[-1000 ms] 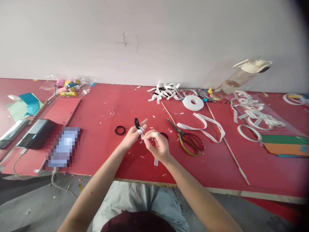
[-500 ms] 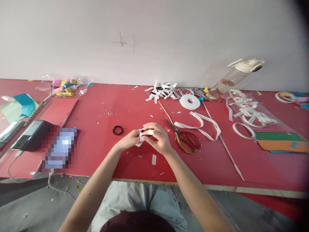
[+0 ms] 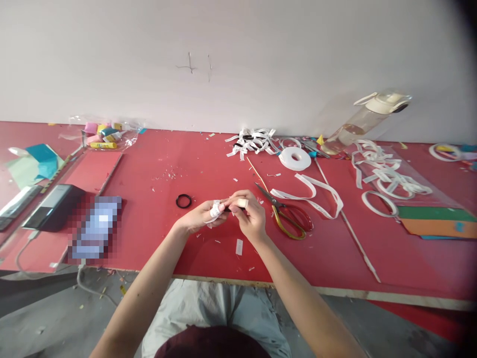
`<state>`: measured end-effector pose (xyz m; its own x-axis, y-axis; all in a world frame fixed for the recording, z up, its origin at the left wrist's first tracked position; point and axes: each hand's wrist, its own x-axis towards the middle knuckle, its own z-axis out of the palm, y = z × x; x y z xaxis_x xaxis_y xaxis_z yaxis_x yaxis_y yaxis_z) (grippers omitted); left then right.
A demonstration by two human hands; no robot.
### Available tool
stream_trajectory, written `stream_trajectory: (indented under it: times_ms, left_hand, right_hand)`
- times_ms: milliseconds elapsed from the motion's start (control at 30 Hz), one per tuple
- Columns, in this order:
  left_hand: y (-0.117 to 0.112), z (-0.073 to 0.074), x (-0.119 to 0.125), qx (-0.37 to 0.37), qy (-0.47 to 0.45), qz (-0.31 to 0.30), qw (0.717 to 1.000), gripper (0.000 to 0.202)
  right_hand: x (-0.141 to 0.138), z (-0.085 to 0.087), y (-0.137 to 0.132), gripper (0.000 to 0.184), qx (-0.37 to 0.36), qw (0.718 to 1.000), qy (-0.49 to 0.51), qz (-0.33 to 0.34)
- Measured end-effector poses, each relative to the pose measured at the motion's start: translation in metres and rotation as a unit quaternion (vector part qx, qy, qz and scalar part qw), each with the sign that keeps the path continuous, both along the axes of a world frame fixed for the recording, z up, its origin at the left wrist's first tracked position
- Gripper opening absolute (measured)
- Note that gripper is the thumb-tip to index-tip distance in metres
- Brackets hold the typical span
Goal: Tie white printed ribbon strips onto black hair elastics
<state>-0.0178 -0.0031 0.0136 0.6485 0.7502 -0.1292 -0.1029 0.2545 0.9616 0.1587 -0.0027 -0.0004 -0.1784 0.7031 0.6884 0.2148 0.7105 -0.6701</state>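
Observation:
My left hand [image 3: 199, 217] is closed, with a strip of white ribbon [image 3: 216, 209] pinched at its thumb and an end hanging below. My right hand [image 3: 250, 214] meets it fingertip to fingertip, closed on a black hair tie [image 3: 230, 209] mostly hidden by the fingers. A pale wrap [image 3: 242, 203] circles one right finger. Left of the hands another black hair tie [image 3: 184, 201] lies flat on the red table [image 3: 149, 233]. Scissors [image 3: 285, 214] with red and yellow handles lie right of my right hand, beside a long loop of printed white ribbon [image 3: 324, 194].
Behind are a pile of black bands tied with white ribbon [image 3: 251, 141], a white ribbon roll [image 3: 295, 158] and a tilted bottle [image 3: 357, 124]. Rightward lie more white ribbons [image 3: 391, 174] and coloured sheets [image 3: 436, 221]. A phone [image 3: 97, 226] and black box [image 3: 54, 206] sit left.
My fingers have shifted around the ribbon and hair tie; the left thumb now lies over the white strip. The whole view has moved slightly.

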Motion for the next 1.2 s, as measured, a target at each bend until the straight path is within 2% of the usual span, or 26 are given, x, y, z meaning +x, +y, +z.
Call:
stream_trajectory:
  times_ms: [200,400,533,700,833,967,1200]
  left_hand:
    - [-0.0005,-0.0055,0.0050,-0.046,-0.022,0.029,0.998,0.058]
    - [-0.0008,-0.0071,0.0089,-0.062,0.017,0.025,0.998,0.065]
    - [-0.0003,-0.0038,0.0097,-0.051,0.024,0.039,0.998,0.060]
    - [0.0006,-0.0020,0.0097,-0.074,-0.009,0.084,0.994,0.055]
    - [0.0014,-0.0057,0.0084,-0.083,-0.025,0.079,0.993,0.056]
    - [0.0019,-0.0085,0.0081,-0.089,-0.026,0.082,0.992,0.058]
    - [0.0030,-0.0103,0.0086,-0.121,-0.032,0.068,0.990,0.059]
  right_hand:
    - [-0.0013,0.0000,0.0020,0.012,0.050,0.999,-0.020,-0.001]
    - [-0.0028,-0.0001,-0.0002,0.013,0.021,0.999,-0.019,-0.033]
    - [-0.0025,-0.0009,-0.0005,0.016,0.012,0.999,-0.022,-0.043]
    - [-0.0014,-0.0011,0.0003,0.018,0.000,1.000,-0.028,-0.008]
    - [-0.0008,-0.0016,0.0022,0.006,0.010,0.998,-0.058,0.024]
    - [-0.0009,-0.0030,0.0044,0.020,0.035,0.995,-0.088,0.036]
    - [0.0041,-0.0029,0.0053,0.017,0.041,0.994,-0.084,0.059]
